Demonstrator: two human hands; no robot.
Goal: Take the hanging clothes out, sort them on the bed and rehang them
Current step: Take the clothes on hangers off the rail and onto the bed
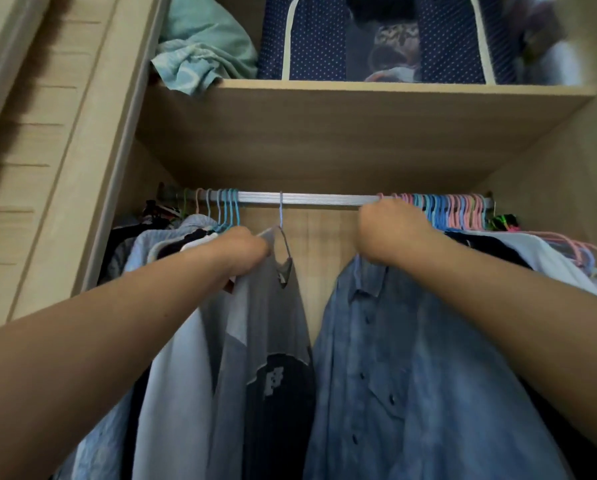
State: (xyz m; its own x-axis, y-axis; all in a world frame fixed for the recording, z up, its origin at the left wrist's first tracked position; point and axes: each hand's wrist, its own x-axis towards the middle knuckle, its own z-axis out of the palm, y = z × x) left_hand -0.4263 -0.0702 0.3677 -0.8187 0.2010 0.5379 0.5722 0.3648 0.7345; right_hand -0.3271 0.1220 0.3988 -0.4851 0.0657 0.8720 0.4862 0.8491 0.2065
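Head view, up into wardrobe: left hand (pixel 243 249) gripping shoulder of grey shirt (pixel 269 341), its hanger hook alone at mid rail (pixel 324 198). Right hand (pixel 382 230) fisted at rail beside denim shirt (pixel 411 358), apparently closed round its hanger top, though fingers hidden behind knuckles. More clothes bunched at both rail ends on pastel hangers (pixel 446 209). Seemingly the taking-out step, or possibly rehanging. Next move likely: lifting hooks clear of rail without snagging neighbours, then carrying to bed, not in view.
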